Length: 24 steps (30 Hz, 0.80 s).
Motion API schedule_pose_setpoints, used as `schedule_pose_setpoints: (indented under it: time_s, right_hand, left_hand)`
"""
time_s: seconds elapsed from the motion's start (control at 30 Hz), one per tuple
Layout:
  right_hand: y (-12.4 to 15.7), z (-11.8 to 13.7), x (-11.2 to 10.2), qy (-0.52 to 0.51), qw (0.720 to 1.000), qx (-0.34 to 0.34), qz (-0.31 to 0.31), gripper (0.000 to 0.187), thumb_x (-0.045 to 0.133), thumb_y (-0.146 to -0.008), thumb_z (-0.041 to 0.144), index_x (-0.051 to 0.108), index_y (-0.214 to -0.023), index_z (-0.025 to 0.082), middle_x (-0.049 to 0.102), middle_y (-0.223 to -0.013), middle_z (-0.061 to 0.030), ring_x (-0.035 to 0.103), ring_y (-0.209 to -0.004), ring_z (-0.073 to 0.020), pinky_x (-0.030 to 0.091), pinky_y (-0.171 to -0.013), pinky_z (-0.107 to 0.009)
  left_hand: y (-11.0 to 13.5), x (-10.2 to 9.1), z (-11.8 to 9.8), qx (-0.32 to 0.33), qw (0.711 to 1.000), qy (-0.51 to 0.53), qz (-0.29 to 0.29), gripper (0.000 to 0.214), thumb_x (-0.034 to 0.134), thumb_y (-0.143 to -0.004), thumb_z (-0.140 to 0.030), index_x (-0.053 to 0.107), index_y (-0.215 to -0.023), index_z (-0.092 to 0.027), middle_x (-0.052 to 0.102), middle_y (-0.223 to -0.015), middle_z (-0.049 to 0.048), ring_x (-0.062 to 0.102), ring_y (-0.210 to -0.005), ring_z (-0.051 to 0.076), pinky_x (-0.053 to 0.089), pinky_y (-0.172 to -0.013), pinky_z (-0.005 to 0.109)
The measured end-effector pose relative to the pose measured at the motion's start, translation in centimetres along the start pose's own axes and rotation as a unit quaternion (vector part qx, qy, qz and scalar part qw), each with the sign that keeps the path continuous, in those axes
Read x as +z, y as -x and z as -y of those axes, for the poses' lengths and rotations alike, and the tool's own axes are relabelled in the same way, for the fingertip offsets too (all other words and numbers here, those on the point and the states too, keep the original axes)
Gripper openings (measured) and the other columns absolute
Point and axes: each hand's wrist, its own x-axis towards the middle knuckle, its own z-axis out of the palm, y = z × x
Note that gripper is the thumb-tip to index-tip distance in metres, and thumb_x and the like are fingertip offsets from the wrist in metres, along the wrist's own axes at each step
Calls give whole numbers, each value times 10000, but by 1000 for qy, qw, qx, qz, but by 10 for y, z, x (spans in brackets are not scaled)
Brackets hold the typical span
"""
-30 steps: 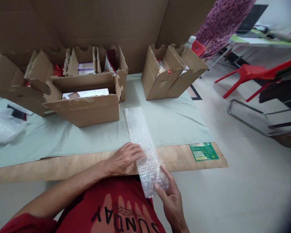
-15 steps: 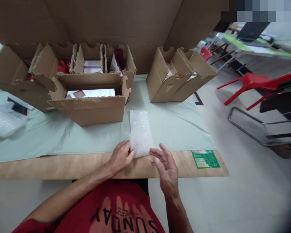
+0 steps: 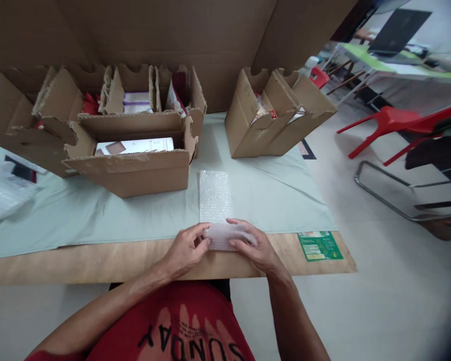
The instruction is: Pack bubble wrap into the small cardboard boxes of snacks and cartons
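A strip of bubble wrap [image 3: 214, 195] lies on the pale green cloth, running away from me. Its near end is folded or lifted at the table's front edge and looks smeared by motion. My left hand [image 3: 188, 248] pinches the left side of this near end between thumb and fingers. On the right side, my right hand [image 3: 253, 245] grips it too, thumb in front and fingers behind. Whether anything lies inside the fold, I cannot tell.
Behind stand cardboard boxes, one with a white carton [image 3: 135, 146] inside, and another pair of boxes [image 3: 274, 115] to the right. More clear plastic wrap [image 3: 7, 193] lies at the left. A green printed sheet [image 3: 320, 246] is on the wooden table edge [image 3: 97, 263].
My right hand has moved from open beside the bubble wrap to gripping its near end. That end is now raised or folded between both hands.
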Motion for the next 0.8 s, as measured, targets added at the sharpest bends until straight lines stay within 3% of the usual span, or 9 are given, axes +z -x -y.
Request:
schedule_pose_setpoints:
  time_s: [0.07,0.2,0.33,0.57,0.63,0.7,0.8]
  right_hand:
    - [-5,-6,10,-26,998,23,-48,469,713,-850,474,664,-1238,214,733,-957,-48,701,-849,-207,577,-748,-338]
    - [-12,-12,28,21,990,25,-135,548,688,-856,413,596,-1343,180,668,-831,-1,600,-640,-141,502,-598,-275]
    - [-12,-7,37,123,974,14,-192,585,649,-866,364,561,-1415,182,692,-866,-14,594,-632,-148,512,-647,-306]
    - [-6,-7,44,162,960,-12,-227,560,609,-919,366,514,-1440,183,712,-873,-27,650,-697,-183,554,-703,-337]
    - [-2,-6,42,211,947,-34,-241,542,606,-931,359,515,-1439,194,730,-975,-65,675,-754,-206,573,-746,-374]
    - [6,-6,38,282,918,-93,-262,532,616,-939,355,515,-1442,212,710,-1189,-131,700,-954,-264,571,-873,-450]
    - [21,-9,28,371,885,-191,-207,537,638,-933,315,517,-1452,245,589,-1448,-162,589,-1296,-336,497,-1046,-539]
  left_hand:
    - [0,2,5,-15,997,-66,-22,290,562,-912,-227,679,-1174,-181,709,-792,3,646,-692,155,517,-668,259]
    - [-3,5,18,10,984,-166,-55,343,602,-879,-221,657,-1217,-202,688,-771,-2,642,-698,171,526,-691,276]
    - [-6,6,28,23,970,-234,-63,493,631,-877,-231,580,-1367,-204,690,-788,15,656,-752,212,544,-756,333]
    - [-12,11,29,75,935,-341,-64,585,628,-924,-246,459,-1482,-191,691,-790,19,666,-774,229,543,-815,373]
    - [-14,10,27,66,930,-358,-60,615,643,-925,-254,434,-1499,-183,685,-781,18,665,-769,229,537,-814,372]
    - [-14,7,24,59,926,-368,-65,650,659,-919,-260,409,-1511,-166,692,-820,34,666,-792,241,537,-813,384]
    - [-9,1,19,94,924,-360,-90,638,655,-917,-256,412,-1498,-152,704,-1015,104,668,-911,277,540,-831,420]
